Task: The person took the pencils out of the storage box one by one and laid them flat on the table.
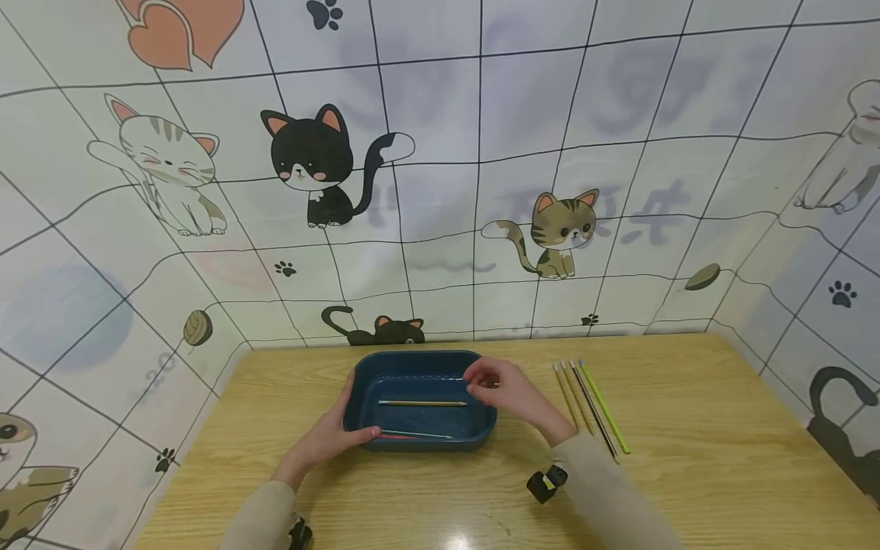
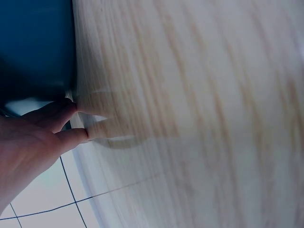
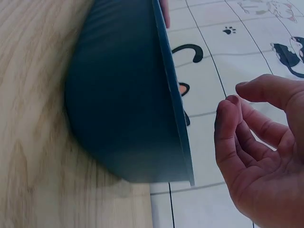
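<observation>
A dark blue rectangular dish (image 1: 422, 445) sits on the wooden table. My left hand (image 1: 328, 437) holds its left side, thumb over the front-left rim and fingers along the outer wall. Just above the right rim is my right hand (image 1: 507, 388). In the right wrist view, that hand's thumb stands apart from its loosely bent fingers (image 3: 227, 118), with nothing between them. Inside the dish, a yellowish pencil (image 1: 422, 403) lies crosswise in the middle. Near the front wall lie a pale, thin pencil (image 1: 419, 434) and a red one (image 1: 399, 437), partly hidden by that wall.
To the right of the dish, several pencils lie side by side on the table (image 1: 694, 428), among them a black one (image 1: 593, 409) and a green one (image 1: 605, 409). A wall covering (image 1: 440, 206) printed with cats rises behind the table's back edge.
</observation>
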